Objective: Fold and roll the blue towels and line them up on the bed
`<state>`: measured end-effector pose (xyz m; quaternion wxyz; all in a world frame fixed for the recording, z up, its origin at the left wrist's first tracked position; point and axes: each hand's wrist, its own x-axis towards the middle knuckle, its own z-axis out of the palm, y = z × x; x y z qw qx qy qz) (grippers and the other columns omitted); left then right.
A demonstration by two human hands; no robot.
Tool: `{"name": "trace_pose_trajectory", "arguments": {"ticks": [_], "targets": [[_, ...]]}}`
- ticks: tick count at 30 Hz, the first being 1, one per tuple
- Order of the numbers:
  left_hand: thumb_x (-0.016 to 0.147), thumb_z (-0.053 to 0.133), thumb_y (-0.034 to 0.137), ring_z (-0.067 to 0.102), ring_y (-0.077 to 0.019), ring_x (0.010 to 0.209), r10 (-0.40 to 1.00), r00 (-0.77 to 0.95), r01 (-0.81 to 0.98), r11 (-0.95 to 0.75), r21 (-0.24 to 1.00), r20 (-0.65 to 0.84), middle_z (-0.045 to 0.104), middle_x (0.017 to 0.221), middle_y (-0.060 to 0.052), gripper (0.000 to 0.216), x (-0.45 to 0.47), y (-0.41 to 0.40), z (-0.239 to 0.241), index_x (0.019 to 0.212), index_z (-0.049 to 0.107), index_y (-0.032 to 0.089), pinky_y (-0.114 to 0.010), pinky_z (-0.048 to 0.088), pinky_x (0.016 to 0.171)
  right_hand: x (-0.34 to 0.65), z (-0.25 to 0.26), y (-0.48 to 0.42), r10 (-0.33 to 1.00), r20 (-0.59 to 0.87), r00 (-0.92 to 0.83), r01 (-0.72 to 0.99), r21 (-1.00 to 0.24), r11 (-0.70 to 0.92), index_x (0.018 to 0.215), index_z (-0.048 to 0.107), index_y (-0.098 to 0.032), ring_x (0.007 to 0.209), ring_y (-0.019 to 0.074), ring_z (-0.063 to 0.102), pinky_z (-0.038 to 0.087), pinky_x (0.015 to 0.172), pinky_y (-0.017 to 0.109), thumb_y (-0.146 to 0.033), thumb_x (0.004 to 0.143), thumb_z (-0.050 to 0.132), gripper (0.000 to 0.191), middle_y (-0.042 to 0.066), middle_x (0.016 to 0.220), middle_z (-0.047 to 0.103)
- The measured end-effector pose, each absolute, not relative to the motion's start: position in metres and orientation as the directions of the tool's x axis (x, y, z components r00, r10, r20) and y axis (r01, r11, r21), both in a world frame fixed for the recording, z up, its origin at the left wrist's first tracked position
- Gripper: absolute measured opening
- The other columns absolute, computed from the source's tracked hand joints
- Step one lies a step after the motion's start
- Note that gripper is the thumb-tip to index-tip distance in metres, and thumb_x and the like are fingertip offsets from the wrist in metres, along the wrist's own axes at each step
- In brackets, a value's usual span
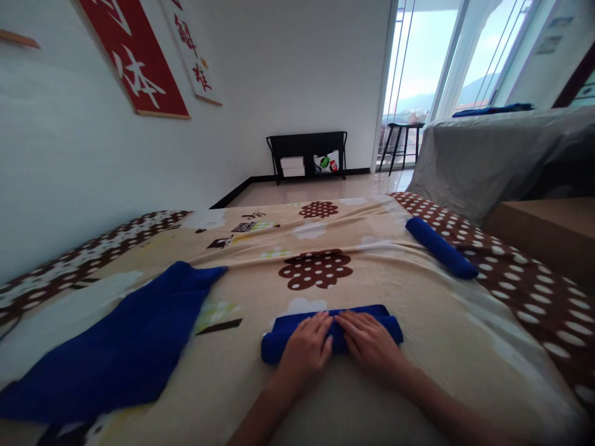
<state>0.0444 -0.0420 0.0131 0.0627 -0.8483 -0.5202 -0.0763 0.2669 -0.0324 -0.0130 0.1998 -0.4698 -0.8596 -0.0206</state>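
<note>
On a blanket [381, 282], left hand [309, 339] and right hand [368, 336] laid flat on a part-rolled cloth [337, 344], blue roll [440, 248] right, blue sheet [116, 347] left

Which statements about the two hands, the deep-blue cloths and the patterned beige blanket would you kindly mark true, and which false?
1. The left hand and the right hand both rest on a partly rolled deep-blue cloth. True.
2. The flat, spread-out deep-blue cloth lies to the right of both hands. False: the flat cloth lies to their left.
3. A tightly rolled, tube-shaped deep-blue cloth lies apart from both hands. True.
4. The beige blanket is free of any pattern. False: it carries brown, white-dotted flower shapes, among others.
5. A black, long-legged stool stands by the tall glass panes. True.
</note>
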Motion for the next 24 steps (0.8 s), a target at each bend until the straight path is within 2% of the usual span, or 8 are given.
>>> {"name": "trace_pose_trajectory", "arguments": {"ticks": [3,8,11,13,16,20,22,24], "targets": [[0.099,0.041,0.048,0.053,-0.0201,0.13,0.864,0.47,0.88,-0.476,-0.013,0.183,0.055,0.143,-0.004,0.048,0.025,-0.033,0.007,0.14,0.051,0.025,-0.039,0.046,0.105,0.285,-0.016,-0.025,0.818,0.302,-0.49,0.814,-0.176,0.553,0.141,0.052,-0.022,0.131,0.0242,0.051,0.043,0.106,0.044,-0.05,0.1,0.043,0.051,0.008,0.143,0.053],[0.099,0.042,0.044,0.054,-0.029,0.128,0.892,0.365,0.929,-0.368,-0.039,0.266,0.056,0.141,-0.014,0.047,-0.035,-0.041,0.001,0.136,0.055,0.018,-0.053,0.042,0.104,0.343,-0.022,-0.028,0.851,0.301,-0.43,0.869,-0.118,0.481,0.147,0.042,-0.018,0.139,0.0249,0.041,0.033,0.113,0.05,-0.055,0.099,0.041,0.061,0.011,0.151,0.042],[0.096,0.049,0.033,0.049,-0.0311,0.132,0.817,0.411,0.909,-0.403,-0.11,0.405,0.051,0.145,-0.016,0.046,-0.037,-0.06,0.004,0.14,0.051,0.021,-0.054,0.034,0.105,0.347,-0.02,-0.041,0.798,0.405,-0.447,0.864,-0.034,0.502,0.145,0.045,-0.018,0.14,0.028,0.038,0.031,0.112,0.052,-0.046,0.097,0.049,0.055,0.013,0.153,0.039],[0.091,0.052,0.025,0.052,-0.0294,0.128,0.761,0.478,0.871,-0.477,-0.12,0.439,0.055,0.141,-0.013,0.049,-0.028,-0.07,0.008,0.14,0.05,0.023,-0.05,0.035,0.103,0.341,-0.017,-0.047,0.755,0.429,-0.496,0.831,-0.019,0.556,0.142,0.048,-0.021,0.135,0.0265,0.045,0.032,0.11,0.049,-0.029,0.094,0.052,0.049,0.011,0.148,0.047],[0.082,0.053,0.014,0.058,-0.0293,0.114,0.811,0.491,0.865,-0.496,-0.074,0.318,0.064,0.125,-0.012,0.05,-0.013,-0.069,0.016,0.132,0.056,0.019,-0.048,0.039,0.098,0.328,-0.007,-0.044,0.751,0.391,-0.532,0.8,-0.059,0.597,0.128,0.059,-0.021,0.117,0.0237,0.058,0.036,0.106,0.045,-0.011,0.082,0.053,0.048,0.009,0.127,0.063],[0.079,0.046,0.006,0.064,-0.0305,0.094,0.883,0.417,0.909,-0.412,-0.068,0.214,0.069,0.097,-0.015,0.036,0.016,-0.037,0.03,0.108,0.066,0.011,-0.05,0.045,0.089,0.302,0.013,-0.018,0.82,0.303,-0.485,0.844,-0.081,0.53,0.098,0.067,-0.016,0.094,0.0232,0.065,0.044,0.096,0.044,-0.008,0.08,0.051,0.025,0.01,0.095,0.07],[0.081,0.043,0.005,0.063,-0.0307,0.097,0.878,0.426,0.904,-0.423,-0.061,0.221,0.069,0.099,-0.016,0.036,0.038,-0.021,0.034,0.108,0.065,0.01,-0.05,0.044,0.092,0.28,0.019,-0.006,0.817,0.305,-0.49,0.845,-0.065,0.531,0.102,0.067,-0.014,0.1,0.0244,0.065,0.045,0.096,0.043,-0.006,0.083,0.047,0.029,0.012,0.1,0.07],[0.084,0.041,0.005,0.061,-0.0283,0.11,0.856,0.471,0.88,-0.474,-0.042,0.213,0.067,0.115,-0.017,0.042,0.056,-0.009,0.032,0.121,0.06,0.01,-0.046,0.042,0.099,0.258,0.019,0.0,0.789,0.302,-0.535,0.817,-0.054,0.575,0.122,0.062,-0.012,0.119,0.0249,0.058,0.042,0.103,0.041,-0.007,0.086,0.046,0.039,0.016,0.124,0.064]]}}
